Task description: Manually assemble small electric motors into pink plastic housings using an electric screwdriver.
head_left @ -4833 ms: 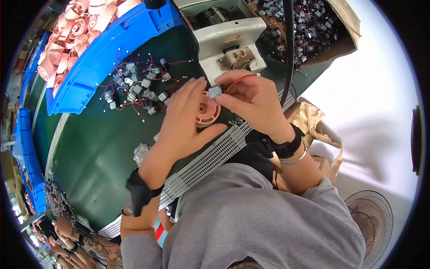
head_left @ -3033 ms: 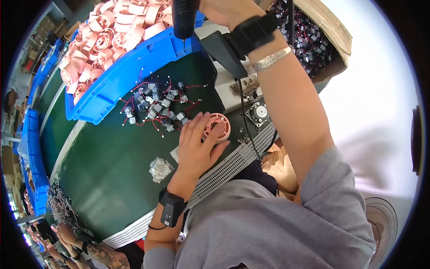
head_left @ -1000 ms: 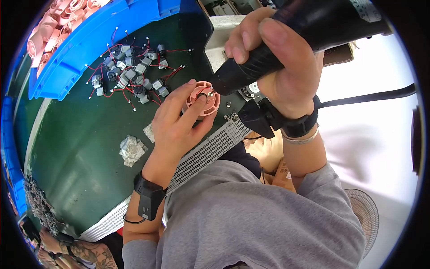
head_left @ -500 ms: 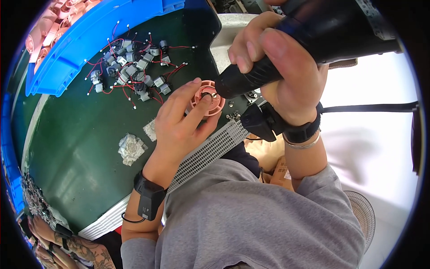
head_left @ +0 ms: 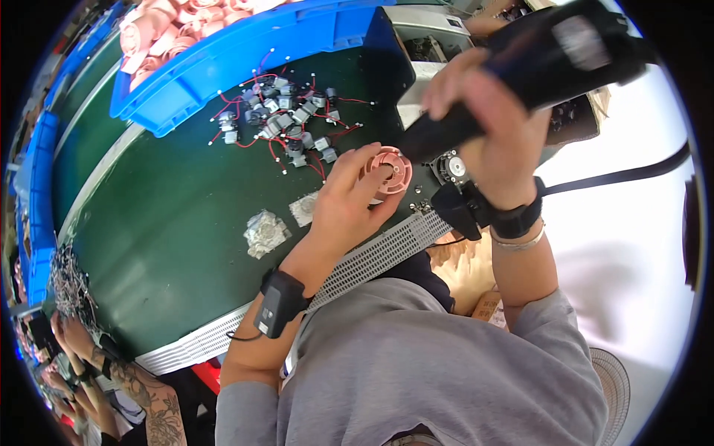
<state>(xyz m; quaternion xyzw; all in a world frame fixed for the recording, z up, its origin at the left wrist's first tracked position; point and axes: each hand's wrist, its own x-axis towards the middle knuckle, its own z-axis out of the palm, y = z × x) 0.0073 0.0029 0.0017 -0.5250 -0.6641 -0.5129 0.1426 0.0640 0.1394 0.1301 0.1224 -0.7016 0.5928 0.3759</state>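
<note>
My left hand (head_left: 343,204) has its fingers wrapped round a round pink plastic housing (head_left: 401,175), held low over the green table. One fingertip reaches into its ribbed face. A black electric screwdriver (head_left: 513,82) is gripped in my right hand (head_left: 498,134), blurred by motion. Its nose slants down to the housing's upper right rim; whether the tip touches is hidden. Several small screws (head_left: 420,207) lie just right of the housing. Close to my right wrist is a round metal-and-black part (head_left: 452,168).
Small grey motors with red wires (head_left: 290,119) are heaped beyond my left hand. Behind them stands a blue bin (head_left: 245,52) of pink parts. Crumpled silvery pieces (head_left: 266,233) lie nearer. A white perforated strip (head_left: 372,256) edges the table. Another person's tattooed arm (head_left: 149,398) shows lower left.
My view has shifted, so the table's contents sit farther right in the picture. Both hands keep their holds, and the screwdriver is now smeared by motion near the housing.
</note>
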